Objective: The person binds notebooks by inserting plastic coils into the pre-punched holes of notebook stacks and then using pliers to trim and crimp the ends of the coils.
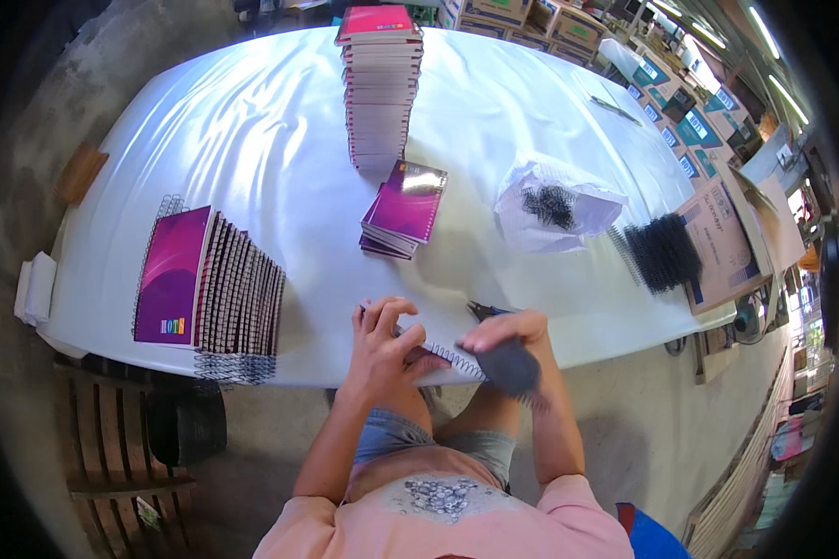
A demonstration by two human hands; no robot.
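At the table's near edge my left hand [389,337] is closed on a small notebook [424,360], which I see nearly edge-on. A wire coil [461,361] runs along the notebook's edge toward my right hand. My right hand [511,330] is wrapped round a dark oval, paddle-shaped thing [511,368], smeared by motion; its lower right rim looks bristly. That thing is against or just beside the coil's right end; which one I cannot tell. Pliers [483,310] with dark jaws lie just beyond my right hand, partly hidden by it.
Ahead stand a tall notebook stack [378,102] and a small pile of purple notebooks [406,207]. Coil-bound notebooks [210,279] stand in a row at left. At right are white paper with black coils [550,205], a bundle of black coils [662,254] and a carton [718,244].
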